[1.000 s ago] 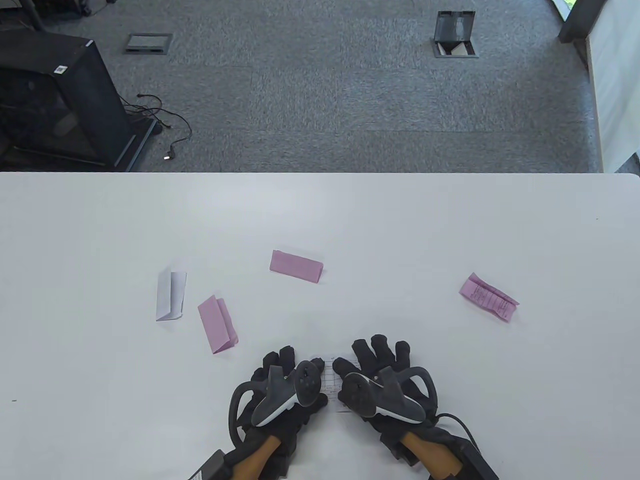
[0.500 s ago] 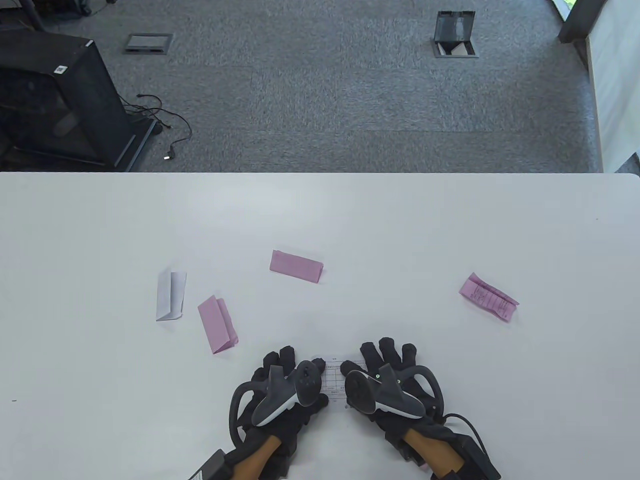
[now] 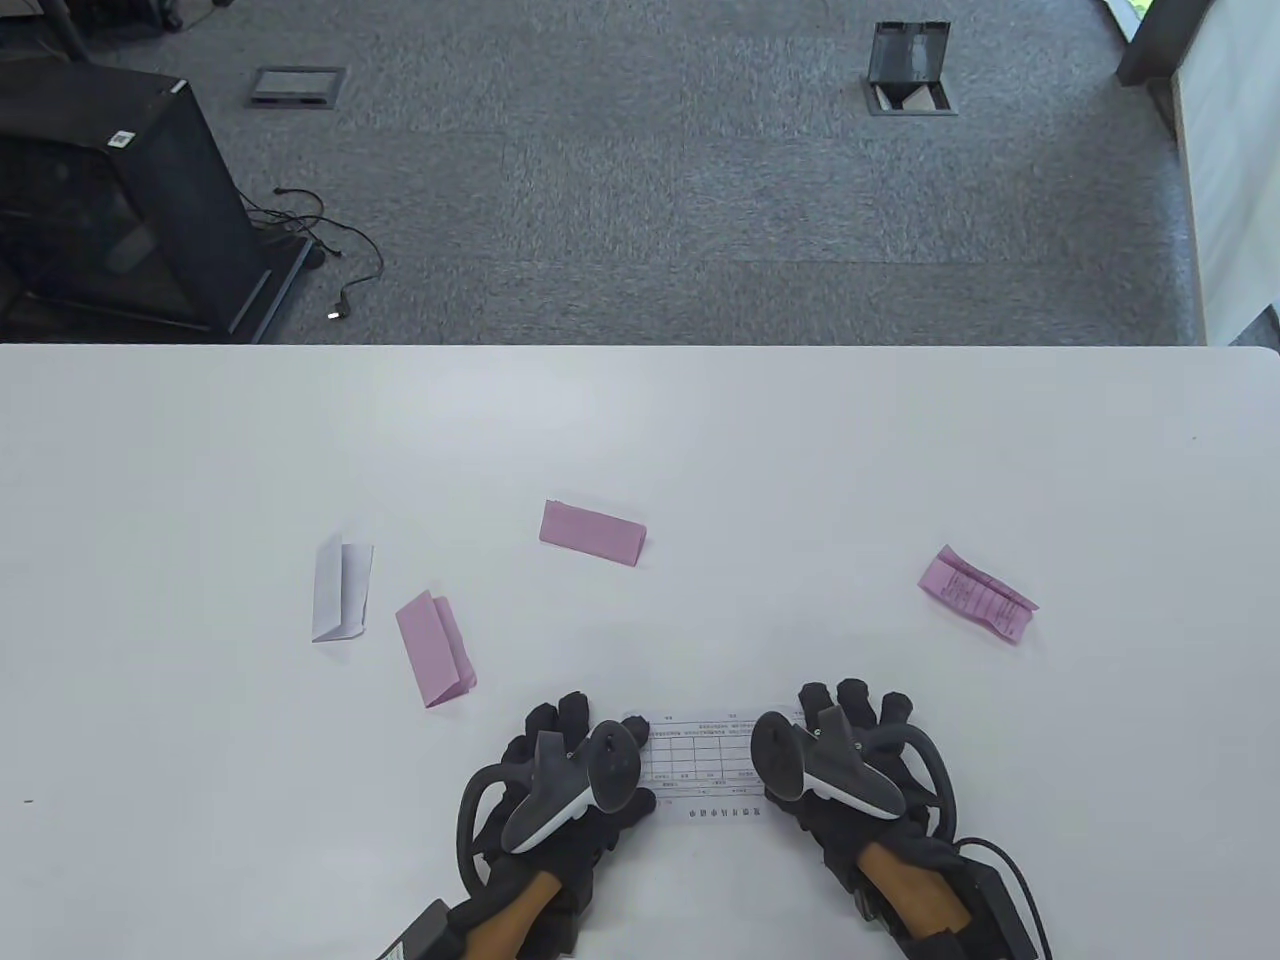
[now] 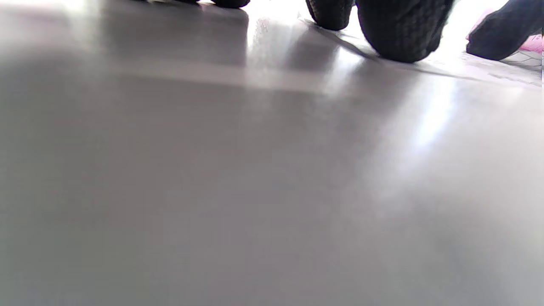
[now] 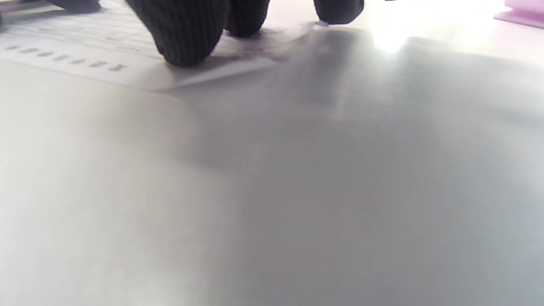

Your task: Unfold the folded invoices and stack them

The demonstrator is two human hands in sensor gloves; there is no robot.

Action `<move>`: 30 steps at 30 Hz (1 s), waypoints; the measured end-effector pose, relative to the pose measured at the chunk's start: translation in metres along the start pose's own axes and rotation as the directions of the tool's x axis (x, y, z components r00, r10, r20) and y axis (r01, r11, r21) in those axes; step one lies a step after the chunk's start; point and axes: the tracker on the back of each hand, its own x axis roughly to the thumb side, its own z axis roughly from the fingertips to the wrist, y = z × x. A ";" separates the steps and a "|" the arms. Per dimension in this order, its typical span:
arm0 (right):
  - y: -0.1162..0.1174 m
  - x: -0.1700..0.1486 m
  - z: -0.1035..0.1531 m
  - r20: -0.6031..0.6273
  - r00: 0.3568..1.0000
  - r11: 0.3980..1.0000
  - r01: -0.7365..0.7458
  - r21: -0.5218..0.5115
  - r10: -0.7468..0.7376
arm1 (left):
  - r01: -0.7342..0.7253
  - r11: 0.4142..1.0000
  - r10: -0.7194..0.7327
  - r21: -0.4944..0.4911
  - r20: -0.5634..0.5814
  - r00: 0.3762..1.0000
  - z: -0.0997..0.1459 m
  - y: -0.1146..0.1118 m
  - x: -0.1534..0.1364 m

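Observation:
A white printed invoice (image 3: 700, 762) lies unfolded flat on the table near the front edge. My left hand (image 3: 565, 775) presses its left end and my right hand (image 3: 850, 765) presses its right end, fingers spread flat. In the right wrist view my fingertips (image 5: 182, 34) rest on the invoice (image 5: 80, 55). In the left wrist view my fingertips (image 4: 399, 34) touch the table beside the paper (image 4: 501, 70). Folded invoices lie beyond: a white one (image 3: 340, 592), a pink one (image 3: 434, 650), a pink one (image 3: 592, 532), and a crumpled pink one (image 3: 978, 592).
The white table (image 3: 900, 450) ends at a far edge with grey carpet beyond. A black cabinet (image 3: 110, 200) with cables stands on the floor at the far left. A pink paper edge (image 5: 520, 10) shows in the right wrist view.
My right hand has slid to the right across the white invoice, spreading it open and flat. My left hand has stayed in place on the paper's left end.

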 end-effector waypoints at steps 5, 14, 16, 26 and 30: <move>0.001 -0.013 0.000 -0.043 0.999 1.000 0.002 0.016 -0.001 | -0.002 1.000 0.002 0.002 -0.006 1.000 0.000 0.000 -0.001; 0.002 -0.018 -0.001 -0.050 0.998 0.999 0.042 0.031 -0.040 | 0.004 1.000 -0.004 0.011 -0.031 1.000 0.001 0.000 -0.004; 0.004 -0.022 -0.004 -0.020 0.995 0.995 0.094 0.035 -0.093 | 0.003 1.000 -0.002 0.011 -0.031 1.000 0.001 0.000 -0.004; 0.012 -0.024 -0.008 -0.097 0.965 0.970 0.242 -0.013 -0.242 | 0.004 1.000 -0.004 0.005 -0.027 1.000 0.001 0.000 -0.005; 0.013 -0.016 -0.008 -0.097 0.979 0.983 0.173 -0.065 -0.179 | 0.005 1.000 -0.005 0.004 -0.027 1.000 0.002 0.000 -0.006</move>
